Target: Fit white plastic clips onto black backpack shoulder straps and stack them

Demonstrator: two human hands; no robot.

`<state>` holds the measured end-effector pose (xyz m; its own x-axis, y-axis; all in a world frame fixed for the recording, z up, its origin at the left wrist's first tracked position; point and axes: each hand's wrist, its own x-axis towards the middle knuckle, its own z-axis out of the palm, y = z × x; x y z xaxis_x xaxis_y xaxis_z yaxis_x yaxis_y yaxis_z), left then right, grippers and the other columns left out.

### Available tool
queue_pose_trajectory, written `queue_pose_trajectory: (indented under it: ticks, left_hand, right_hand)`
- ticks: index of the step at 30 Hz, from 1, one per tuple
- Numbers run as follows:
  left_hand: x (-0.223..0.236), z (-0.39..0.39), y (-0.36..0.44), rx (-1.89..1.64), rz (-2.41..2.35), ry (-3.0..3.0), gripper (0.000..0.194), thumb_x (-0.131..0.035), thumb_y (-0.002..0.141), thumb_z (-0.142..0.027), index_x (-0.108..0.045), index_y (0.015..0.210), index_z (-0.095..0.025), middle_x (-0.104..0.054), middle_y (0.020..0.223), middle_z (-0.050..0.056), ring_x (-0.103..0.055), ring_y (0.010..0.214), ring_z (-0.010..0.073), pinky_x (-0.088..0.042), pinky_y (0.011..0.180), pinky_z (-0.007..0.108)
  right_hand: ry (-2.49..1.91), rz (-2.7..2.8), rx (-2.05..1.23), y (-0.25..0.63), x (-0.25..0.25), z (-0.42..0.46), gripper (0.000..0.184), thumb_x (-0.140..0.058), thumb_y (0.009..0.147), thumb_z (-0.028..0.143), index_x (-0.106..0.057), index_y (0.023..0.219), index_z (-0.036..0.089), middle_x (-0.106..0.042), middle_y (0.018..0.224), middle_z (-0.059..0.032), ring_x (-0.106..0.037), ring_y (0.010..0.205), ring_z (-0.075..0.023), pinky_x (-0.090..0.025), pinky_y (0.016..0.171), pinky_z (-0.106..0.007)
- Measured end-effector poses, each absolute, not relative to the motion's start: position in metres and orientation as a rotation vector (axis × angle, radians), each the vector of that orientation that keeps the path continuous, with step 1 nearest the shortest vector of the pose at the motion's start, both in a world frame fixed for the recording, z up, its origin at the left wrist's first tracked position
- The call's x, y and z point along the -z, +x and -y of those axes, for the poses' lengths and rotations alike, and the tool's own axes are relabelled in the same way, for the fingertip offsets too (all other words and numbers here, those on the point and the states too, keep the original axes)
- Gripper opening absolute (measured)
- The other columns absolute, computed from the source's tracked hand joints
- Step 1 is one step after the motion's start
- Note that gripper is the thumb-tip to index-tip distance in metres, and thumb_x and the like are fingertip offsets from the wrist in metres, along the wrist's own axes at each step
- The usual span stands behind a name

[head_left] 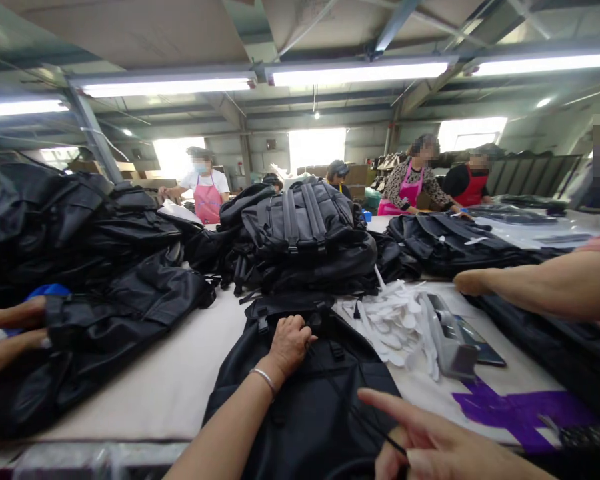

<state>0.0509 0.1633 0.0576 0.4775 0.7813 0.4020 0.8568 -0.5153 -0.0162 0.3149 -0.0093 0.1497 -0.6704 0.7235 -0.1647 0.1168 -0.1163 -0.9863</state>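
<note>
Two hands work at a black backpack (325,413) lying on the surface (130,400).
Left of the backpack, a co-worker's arms (15,317) end in another bag (130,313), hands hidden. On the backpack's top, the left hand (289,348) has its fingers clamped on some part too dark to make out, perhaps to steady it. Over its lower right, the right hand (423,433) points its index finger, the others curled round a thin cord (395,445), seemingly for tension; the forearm is cut off.
</note>
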Motion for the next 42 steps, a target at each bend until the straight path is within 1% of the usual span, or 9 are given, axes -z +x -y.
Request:
queue_pose_trajectory:
  ticks: [4, 8, 14, 22, 30, 34, 37, 40, 42]
  left_hand:
    - [-0.057, -0.163, 0.048, 0.575, 1.411, -2.508, 0.032, -0.042, 0.095, -0.042, -0.063, 0.081, -0.022, -0.057, 0.097, 0.006, -0.049, 0.09, 0.0192, -0.036, 0.085, 0.036]
    - [-0.054, -0.164, 0.045, 0.665, 1.414, -2.501, 0.029, -0.044, 0.095, -0.039, -0.063, 0.082, -0.022, -0.058, 0.098, 0.005, -0.05, 0.09, 0.0186, -0.036, 0.087, 0.037]
    - [-0.047, -0.169, 0.043, 0.747, 1.361, -2.506, 0.026, -0.047, 0.094, -0.036, -0.063, 0.08, -0.02, -0.058, 0.093, 0.005, -0.05, 0.088, 0.019, -0.037, 0.086, 0.038]
    - [-0.039, -0.179, 0.039, 0.775, 1.372, -2.554, 0.018, -0.051, 0.092, -0.034, -0.063, 0.086, -0.023, -0.058, 0.108, 0.005, -0.049, 0.105, 0.0212, -0.028, 0.103, 0.048]
    - [-0.05, -0.198, 0.049, 0.454, 1.505, -2.711, 0.026, -0.045, 0.093, -0.044, -0.063, 0.092, -0.025, -0.056, 0.111, 0.006, -0.049, 0.104, 0.0235, -0.039, 0.087, 0.041]
    - [-0.05, -0.204, 0.053, 0.411, 1.521, -2.744, 0.028, -0.043, 0.094, -0.044, -0.062, 0.093, -0.024, -0.057, 0.104, 0.006, -0.051, 0.099, 0.0225, -0.04, 0.084, 0.038]
    - [-0.048, -0.202, 0.051, 0.416, 1.519, -2.766, 0.029, -0.038, 0.096, -0.04, -0.062, 0.096, -0.024, -0.058, 0.103, 0.005, -0.051, 0.097, 0.0203, -0.039, 0.085, 0.036]
    - [-0.047, -0.201, 0.049, 0.41, 1.513, -2.784, 0.029, -0.037, 0.096, -0.039, -0.062, 0.096, -0.024, -0.058, 0.103, 0.005, -0.051, 0.097, 0.0197, -0.038, 0.086, 0.035]
    - [-0.047, -0.2, 0.048, 0.407, 1.513, -2.785, 0.03, -0.037, 0.096, -0.04, -0.062, 0.096, -0.023, -0.058, 0.103, 0.005, -0.051, 0.097, 0.0203, -0.038, 0.086, 0.036]
  right_hand:
    - [-0.954, 1.387, -2.197, 0.294, -0.146, -0.029, 0.07, -0.06, 0.086, 0.041, -0.027, 0.145, 0.022, -0.069, 0.1, -0.0115, -0.07, 0.067, -0.0172, -0.051, 0.049, -0.021]
    - [-1.115, 1.164, -2.212, 0.254, -0.129, -0.071, 0.033, -0.056, 0.086, 0.035, -0.051, 0.109, 0.013, -0.068, 0.081, -0.0073, -0.058, 0.044, -0.0092, -0.042, 0.035, -0.016]
    - [-1.466, 0.964, -2.089, 0.207, -0.105, -0.118, 0.01, -0.049, 0.085, 0.022, -0.05, 0.077, 0.015, -0.051, 0.056, 0.0039, -0.038, 0.034, -0.0028, -0.026, 0.032, -0.012]
    - [-1.38, 1.163, -1.655, 0.194, -0.099, -0.104, 0.018, -0.045, 0.085, 0.032, -0.053, 0.08, 0.017, -0.034, 0.044, 0.0106, -0.024, 0.031, -0.0035, -0.015, 0.032, -0.015]
    - [-1.331, 1.2, -1.678, 0.246, -0.107, -0.056, 0.043, -0.052, 0.075, 0.063, -0.05, 0.083, 0.02, -0.029, 0.046, 0.0125, -0.017, 0.034, -0.0042, -0.013, 0.033, -0.018]
    - [-1.522, 1.662, -1.32, 0.282, -0.104, -0.069, 0.035, -0.042, 0.087, 0.049, -0.056, 0.079, 0.019, -0.038, 0.05, 0.0066, -0.035, 0.042, -0.0091, -0.028, 0.041, -0.021]
    - [-1.512, 2.029, -0.678, 0.286, -0.105, -0.081, 0.025, -0.043, 0.087, 0.03, -0.065, 0.09, 0.018, -0.062, 0.08, -0.0069, -0.06, 0.078, -0.0201, -0.047, 0.072, -0.032]
    - [-1.318, 2.18, -0.31, 0.267, -0.11, -0.085, 0.032, -0.045, 0.087, 0.023, -0.062, 0.114, 0.019, -0.059, 0.117, -0.0138, -0.055, 0.109, -0.0258, -0.041, 0.096, -0.04]
    - [-1.316, 2.248, -0.352, 0.248, -0.108, -0.088, 0.031, -0.045, 0.09, 0.026, -0.061, 0.115, 0.018, -0.061, 0.114, -0.0142, -0.058, 0.106, -0.0261, -0.043, 0.095, -0.04]
